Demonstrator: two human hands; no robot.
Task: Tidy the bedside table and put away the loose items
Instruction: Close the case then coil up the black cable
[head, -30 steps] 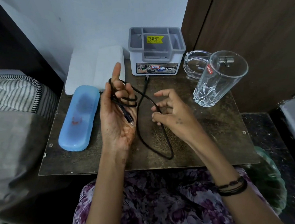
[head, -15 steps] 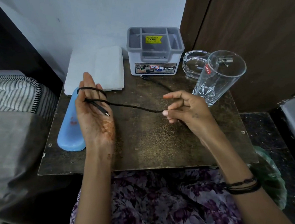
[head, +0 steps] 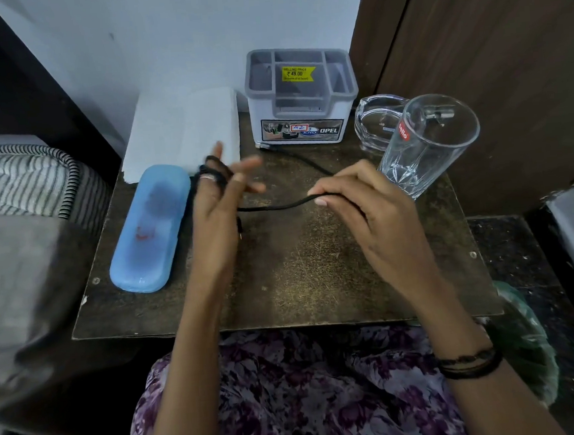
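A black cable [head: 278, 207] runs across the dark bedside table [head: 301, 285]. One end is looped several times round the straight, spread fingers of my left hand [head: 217, 216], and its plug hangs just below that palm. My right hand [head: 375, 224] pinches the cable at mid-length between thumb and fingertips, holding it taut above the tabletop. Behind my right hand the cable trails back to the foot of a grey desk organizer [head: 300, 96], where its other plug lies.
A blue oblong case [head: 149, 228] lies along the table's left side, a folded white cloth [head: 182, 129] behind it. A tilted glass tumbler [head: 427, 144] and a glass ashtray [head: 374, 121] stand at back right. Striped bedding [head: 18, 176] is left, a brown cupboard [head: 488, 47] right.
My left hand has turned over and shifted right, with more loops of cable round its fingers. My right hand has slid along the cable, turned palm-down and still pinches it.
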